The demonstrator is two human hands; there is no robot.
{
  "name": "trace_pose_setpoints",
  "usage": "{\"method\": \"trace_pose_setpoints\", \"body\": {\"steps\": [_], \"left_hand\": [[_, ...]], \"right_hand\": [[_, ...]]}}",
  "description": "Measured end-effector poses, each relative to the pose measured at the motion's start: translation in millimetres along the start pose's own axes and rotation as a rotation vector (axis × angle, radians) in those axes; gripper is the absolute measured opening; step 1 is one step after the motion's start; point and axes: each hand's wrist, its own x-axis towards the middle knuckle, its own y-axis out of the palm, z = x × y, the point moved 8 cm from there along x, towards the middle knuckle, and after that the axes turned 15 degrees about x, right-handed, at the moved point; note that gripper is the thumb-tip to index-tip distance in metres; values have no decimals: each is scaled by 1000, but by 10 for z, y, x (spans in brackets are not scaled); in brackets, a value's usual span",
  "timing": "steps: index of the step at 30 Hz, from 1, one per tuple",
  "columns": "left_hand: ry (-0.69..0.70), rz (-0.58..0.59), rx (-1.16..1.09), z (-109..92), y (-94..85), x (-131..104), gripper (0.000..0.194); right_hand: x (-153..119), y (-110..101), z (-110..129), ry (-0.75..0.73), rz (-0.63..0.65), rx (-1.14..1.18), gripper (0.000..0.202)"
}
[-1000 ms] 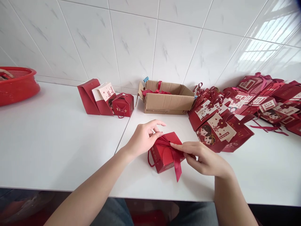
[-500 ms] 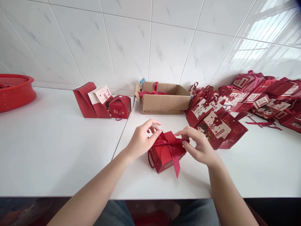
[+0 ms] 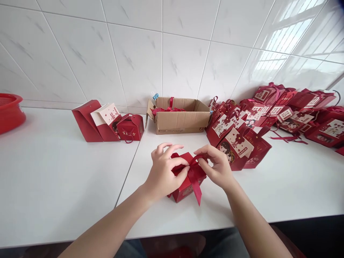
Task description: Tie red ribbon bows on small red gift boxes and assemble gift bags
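Note:
A small red gift box (image 3: pixel 180 195) sits on the white table in front of me, with a dark red ribbon (image 3: pixel 195 182) tied in a bow on its lid. My left hand (image 3: pixel 169 170) reaches over the box from the left, its thumb and index finger pinched on the ribbon near the knot and its other fingers raised. On the right side, my right hand (image 3: pixel 215 165) pinches a loop of the same ribbon between thumb and fingers. One ribbon tail hangs down the box's front. My left hand covers part of the lid and the box's left side.
Behind the box stands an open cardboard carton (image 3: pixel 182 122) holding red ribbons. Several red gift boxes (image 3: pixel 233 143) crowd the right side. Left of the carton are folded red boxes (image 3: pixel 88 122) and a small red box (image 3: pixel 130 128). A red plastic basket (image 3: pixel 10 116) is at far left.
My left hand has moved from the box's left edge to the knot and pinched the ribbon there. My right hand has drawn its loop up slightly. The whole view has shifted a little.

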Motion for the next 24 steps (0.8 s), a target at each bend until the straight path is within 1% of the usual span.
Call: {"method": "trace_pose_setpoints", "body": {"steps": [3, 8, 15, 19, 21, 24], "left_hand": [[-23, 22, -7, 32, 20, -1, 17], [-41, 90, -21, 60, 45, 9, 15], [-63, 177, -67, 116, 93, 23, 14], [-72, 217, -105, 143, 114, 18, 13], [-85, 209, -139, 170, 85, 29, 9], [-183, 126, -141, 302, -37, 62, 23]], "right_hand": [[-19, -39, -4, -15, 15, -40, 24], [-38, -23, 10, -73, 135, -77, 31], [-21, -37, -1, -78, 182, -101, 34], [-27, -10, 9, -77, 223, -93, 34], [-27, 12, 31, -94, 251, -72, 37], [-28, 65, 48, -112, 301, -38, 46]]}}
